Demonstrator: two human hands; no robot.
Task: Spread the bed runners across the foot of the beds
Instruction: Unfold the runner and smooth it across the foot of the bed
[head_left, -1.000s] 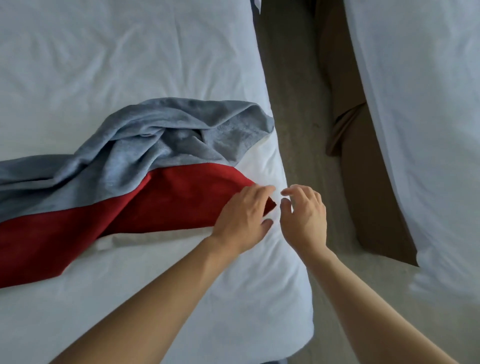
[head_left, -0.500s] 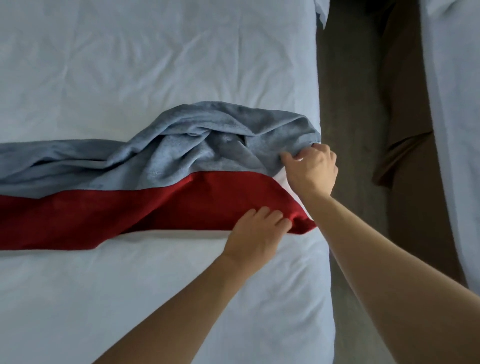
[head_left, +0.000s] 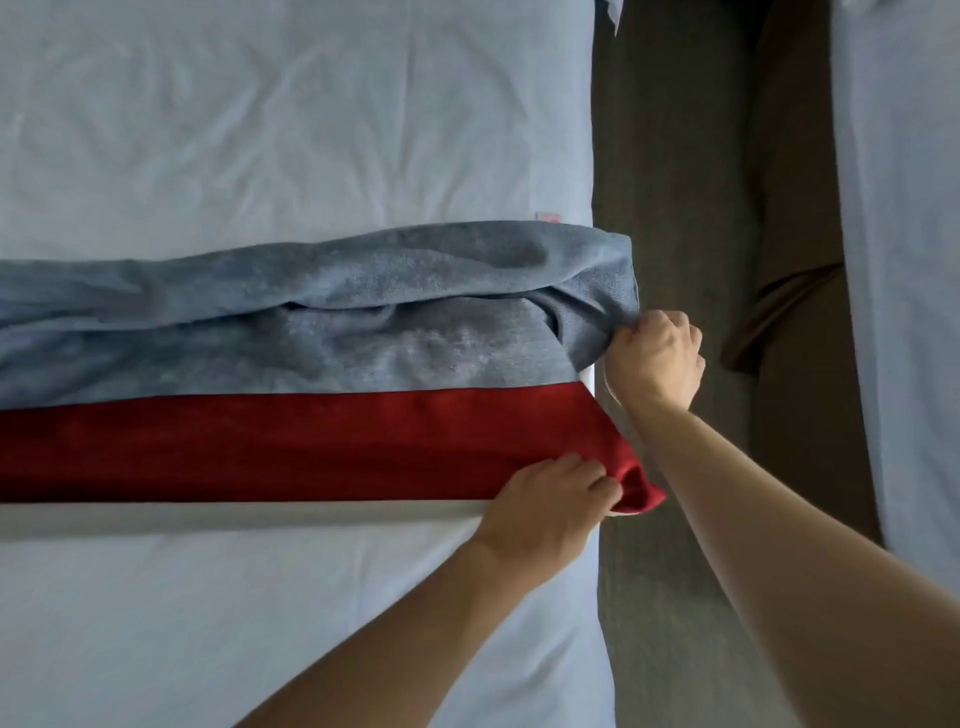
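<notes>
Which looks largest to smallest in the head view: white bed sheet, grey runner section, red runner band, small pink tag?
1. White bed sheet.
2. Grey runner section, bunched, so apparent size only.
3. Red runner band, somewhat smaller.
4. Small pink tag, smallest.

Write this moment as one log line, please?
step: spreading bed runner | left hand: grips red corner | right hand: grips grey edge | grey part: bunched | bed: white sheet

I could not follow the bed runner (head_left: 291, 364) past the frame's left edge. My left hand (head_left: 545, 512) covered its red corner, and my right hand (head_left: 655, 359) hid the grey edge it gripped. The second bed (head_left: 904, 260) was cut off on the right, with perhaps brown fabric (head_left: 779, 306) bunched beside it.
</notes>
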